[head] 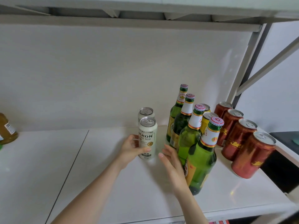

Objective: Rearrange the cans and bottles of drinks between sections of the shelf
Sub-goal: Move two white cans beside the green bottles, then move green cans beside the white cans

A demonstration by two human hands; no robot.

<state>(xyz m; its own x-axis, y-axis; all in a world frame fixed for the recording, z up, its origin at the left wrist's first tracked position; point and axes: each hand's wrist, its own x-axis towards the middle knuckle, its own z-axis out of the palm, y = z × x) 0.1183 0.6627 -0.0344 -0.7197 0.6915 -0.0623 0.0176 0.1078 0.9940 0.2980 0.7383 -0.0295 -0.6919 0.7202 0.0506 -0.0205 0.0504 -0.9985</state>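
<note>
A white beer can (147, 137) stands upright on the white shelf (113, 175). My left hand (131, 147) grips it from the left, thumb across its lower front. A second white can (146, 112) stands right behind it. My right hand (172, 162) is held with straight fingers just right of the can, beside a row of several green glass bottles (202, 162). Two yellow cans (207, 120) show behind the bottles. Several red cans (252, 156) stand in a row at the right.
A seam (72, 160) splits the shelf into a left and a right section. An amber bottle (7, 129) stands at the far left edge. The upper shelf (129, 21) hangs overhead, and grey frame posts (247, 65) rise at the right.
</note>
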